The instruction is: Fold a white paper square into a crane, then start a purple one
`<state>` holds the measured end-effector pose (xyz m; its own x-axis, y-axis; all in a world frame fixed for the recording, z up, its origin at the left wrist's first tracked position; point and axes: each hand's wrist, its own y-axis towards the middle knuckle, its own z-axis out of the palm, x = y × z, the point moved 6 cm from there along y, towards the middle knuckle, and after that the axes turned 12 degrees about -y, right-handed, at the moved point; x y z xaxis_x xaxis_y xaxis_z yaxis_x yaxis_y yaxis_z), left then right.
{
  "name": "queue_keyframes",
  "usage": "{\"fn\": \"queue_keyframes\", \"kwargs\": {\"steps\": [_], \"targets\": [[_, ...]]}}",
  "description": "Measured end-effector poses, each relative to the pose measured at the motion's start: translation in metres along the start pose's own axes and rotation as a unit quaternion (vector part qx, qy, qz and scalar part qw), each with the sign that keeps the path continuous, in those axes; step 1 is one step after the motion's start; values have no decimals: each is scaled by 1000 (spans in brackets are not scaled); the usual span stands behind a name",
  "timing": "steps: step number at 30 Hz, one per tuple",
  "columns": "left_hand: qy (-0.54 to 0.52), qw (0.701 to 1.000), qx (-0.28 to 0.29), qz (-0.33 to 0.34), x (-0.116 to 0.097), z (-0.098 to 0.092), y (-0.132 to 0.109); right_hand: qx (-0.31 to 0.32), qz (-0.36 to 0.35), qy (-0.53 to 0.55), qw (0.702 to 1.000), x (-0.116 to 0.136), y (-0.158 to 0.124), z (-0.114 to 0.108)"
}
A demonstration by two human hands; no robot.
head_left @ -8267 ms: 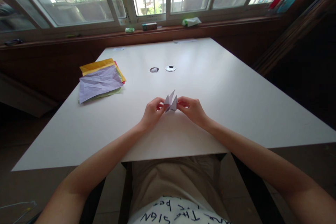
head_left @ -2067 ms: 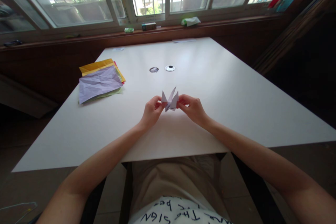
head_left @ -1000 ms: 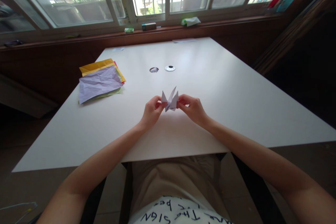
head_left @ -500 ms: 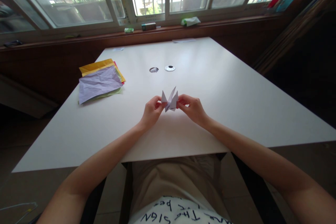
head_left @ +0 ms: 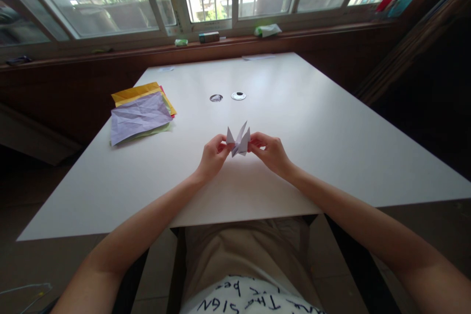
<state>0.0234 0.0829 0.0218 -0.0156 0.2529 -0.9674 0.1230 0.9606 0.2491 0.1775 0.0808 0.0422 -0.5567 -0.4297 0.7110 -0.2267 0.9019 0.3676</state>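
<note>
A small folded piece of pale lilac paper (head_left: 239, 140) with pointed flaps sticking up is held just above the white table (head_left: 324, 122). My left hand (head_left: 212, 157) pinches its left side with closed fingers. My right hand (head_left: 269, 153) pinches its right side the same way. Both hands sit near the table's front middle.
A stack of coloured sheets (head_left: 141, 112), a creased lilac one on top of yellow, green and red, lies at the table's left. Two round cable holes (head_left: 238, 95) are in the table's middle. Small boxes and a green packet (head_left: 267, 30) rest on the window sill.
Since the oldest frame the flaps of the folded paper have spread apart and risen a little. Over the last second nothing has visibly moved.
</note>
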Motion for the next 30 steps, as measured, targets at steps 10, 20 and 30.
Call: {"fn": "queue_keyframes", "kwargs": {"steps": [10,20,30], "targets": [[5,1000,0,4,1,-1,0,0,1,-3,1000,1,1,0],[-4,1000,-3,-2,1,0,0,-3,5,2,1000,0,1,1],[3,1000,-2,1,0,0,0,1,7,4,1000,0,0,0]]}}
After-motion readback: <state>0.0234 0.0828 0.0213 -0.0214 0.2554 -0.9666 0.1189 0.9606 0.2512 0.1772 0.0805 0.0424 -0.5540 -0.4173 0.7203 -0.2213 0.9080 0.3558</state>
